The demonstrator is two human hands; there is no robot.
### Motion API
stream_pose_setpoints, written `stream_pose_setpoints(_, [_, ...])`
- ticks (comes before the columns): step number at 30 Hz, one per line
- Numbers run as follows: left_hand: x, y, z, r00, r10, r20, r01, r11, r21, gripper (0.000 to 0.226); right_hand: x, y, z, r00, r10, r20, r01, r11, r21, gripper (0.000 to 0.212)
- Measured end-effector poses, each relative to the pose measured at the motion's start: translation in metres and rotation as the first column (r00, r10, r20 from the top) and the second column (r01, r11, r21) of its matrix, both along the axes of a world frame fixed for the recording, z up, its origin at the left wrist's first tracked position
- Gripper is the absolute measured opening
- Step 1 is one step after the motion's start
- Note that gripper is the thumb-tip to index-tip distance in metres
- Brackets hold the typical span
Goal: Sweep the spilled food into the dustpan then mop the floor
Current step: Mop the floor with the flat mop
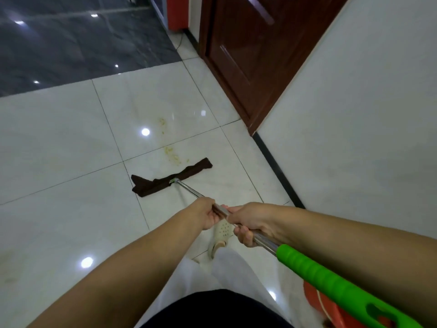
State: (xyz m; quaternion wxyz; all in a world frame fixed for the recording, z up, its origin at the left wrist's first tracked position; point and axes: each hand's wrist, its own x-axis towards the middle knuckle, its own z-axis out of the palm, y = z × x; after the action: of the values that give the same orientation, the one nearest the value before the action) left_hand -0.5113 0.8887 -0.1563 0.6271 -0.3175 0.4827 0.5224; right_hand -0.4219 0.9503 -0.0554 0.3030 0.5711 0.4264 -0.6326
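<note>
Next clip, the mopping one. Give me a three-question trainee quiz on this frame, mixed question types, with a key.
1. True or false: both hands grip the mop pole.
2. The yellowish residue lies: A) beyond the mop head, B) under the foot, C) on the dark floor.
3. Fill in: the pole's grip near the camera is coloured ____.

Key: 1 true: left hand ahead, right hand behind it. 2 A. 3 green.

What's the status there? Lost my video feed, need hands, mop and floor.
Left hand and right hand both grip the mop pole. Brown mop head flat on tile, just short of yellowish residue. Nothing between them.
</note>
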Motion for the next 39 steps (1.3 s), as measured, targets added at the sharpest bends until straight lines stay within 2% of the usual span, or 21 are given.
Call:
stream_pose_setpoints(8, [-0.074,0.02,-0.022,0.979,0.184,-0.093,-0.19,0.98,-0.065,0.022,-0.079,0.026,-0.038,0.996,0.08,-0.046,-0.08,0.997,-0.011,0.045])
stream_pose_setpoints(14, [-0.131,0.059,-0.04,0.961,0.208,-0.183,-0.234,0.964,-0.13,0.018,-0.142,0.067,-0.061,0.992,0.107,-0.06,-0.109,0.993,-0.035,0.047])
stream_pose_setpoints(18, [-0.156,0.092,-0.054,0.964,0.188,-0.186,-0.222,0.959,-0.177,0.015,-0.164,0.101,-0.071,0.988,0.136,-0.068,-0.141,0.987,-0.071,0.045])
stream_pose_setpoints(20, [-0.157,0.106,-0.055,0.971,0.143,-0.19,-0.18,0.964,-0.195,0.016,-0.164,0.118,-0.073,0.985,0.156,-0.072,-0.161,0.984,-0.077,0.046])
stream_pose_setpoints(24, [-0.139,0.127,-0.047,0.968,0.166,-0.19,-0.201,0.962,-0.183,0.016,-0.148,0.143,-0.063,0.981,0.181,-0.066,-0.186,0.98,-0.077,0.048])
stream_pose_setpoints(34, [-0.088,0.167,-0.008,0.983,0.167,-0.074,-0.175,0.978,-0.11,0.016,-0.103,0.189,-0.006,0.993,0.116,0.014,-0.114,0.988,-0.109,0.038])
stream_pose_setpoints(39, [-0.091,0.17,0.005,0.978,0.203,-0.05,-0.207,0.973,-0.097,0.02,-0.112,0.192,0.014,0.995,0.1,0.027,-0.097,0.99,-0.102,0.036])
